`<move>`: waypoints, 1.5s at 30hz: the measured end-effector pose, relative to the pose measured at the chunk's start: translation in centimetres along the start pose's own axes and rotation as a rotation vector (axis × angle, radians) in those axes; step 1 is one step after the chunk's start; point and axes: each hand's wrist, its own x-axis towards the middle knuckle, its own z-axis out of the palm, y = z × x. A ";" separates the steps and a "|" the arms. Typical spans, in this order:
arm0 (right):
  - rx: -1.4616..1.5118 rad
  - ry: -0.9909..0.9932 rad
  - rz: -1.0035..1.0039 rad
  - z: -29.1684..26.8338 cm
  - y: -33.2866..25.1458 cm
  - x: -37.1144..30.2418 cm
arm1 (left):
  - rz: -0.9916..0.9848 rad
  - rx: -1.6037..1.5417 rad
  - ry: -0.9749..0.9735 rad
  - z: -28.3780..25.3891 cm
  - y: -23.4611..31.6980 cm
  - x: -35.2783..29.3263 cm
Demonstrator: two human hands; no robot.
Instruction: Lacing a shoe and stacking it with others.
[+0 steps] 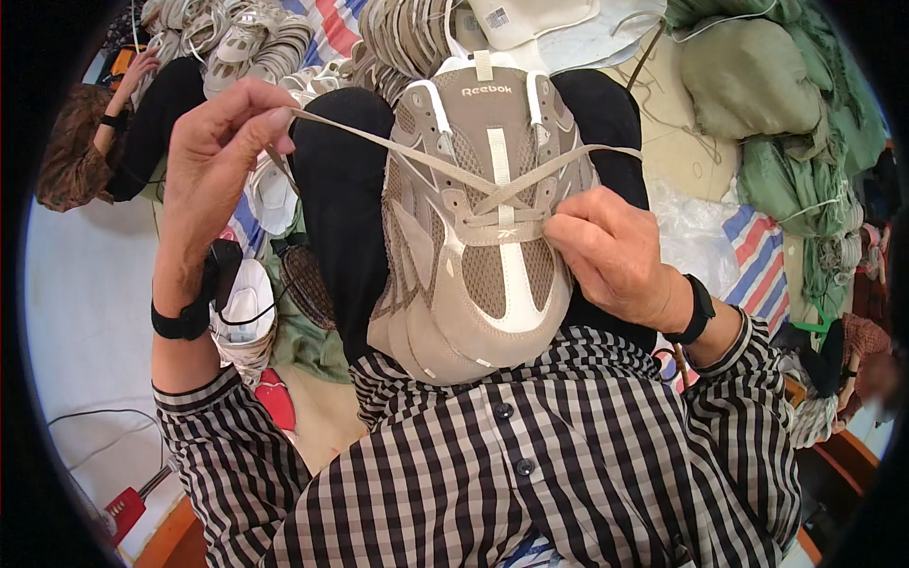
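Note:
A beige and grey sneaker upper with white trim lies on my lap, toe toward me. More uppers are nested beneath it. Raised at the left, my left hand pinches one end of a flat beige shoelace, drawn taut from the lower eyelets. The lace's two ends cross over the tongue; the other end loops out to the right, above my right hand. That hand is closed against the right side of the upper, near the lowest eyelets. What its fingertips grip is hidden.
Rows of similar shoes lie beyond my knees. Green sacks are heaped at the right, near clear plastic and a striped sheet. Another person sits at the far left. A red-handled tool is at the lower left.

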 end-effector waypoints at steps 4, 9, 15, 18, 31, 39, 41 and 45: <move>-0.025 0.033 -0.023 0.5 -0.5 -0.3 | 0.038 0.020 0.081 -0.7 -0.1 -0.3; -0.008 0.060 -0.021 0.8 -0.7 -0.4 | 0.039 0.016 0.128 -0.3 0.5 -0.6; 0.047 -0.056 0.071 0.1 -1.1 -0.2 | 0.118 0.321 0.118 -0.7 2.7 -2.0; 0.068 -0.080 0.086 0.1 -1.2 -0.4 | 0.060 0.359 0.139 -1.5 3.7 -3.3; 0.110 -0.050 0.131 0.1 -1.4 0.0 | -0.130 0.186 0.137 -0.8 4.5 -4.4; 0.091 -0.086 0.181 0.0 -2.1 0.4 | -0.068 0.147 -0.164 1.0 1.7 -2.7; 0.086 -0.073 0.191 0.1 -2.1 0.4 | -0.196 0.054 -0.226 1.0 0.8 -2.4; 0.093 -0.074 0.188 0.1 -2.1 0.7 | -0.174 0.075 -0.251 1.9 1.4 -2.8</move>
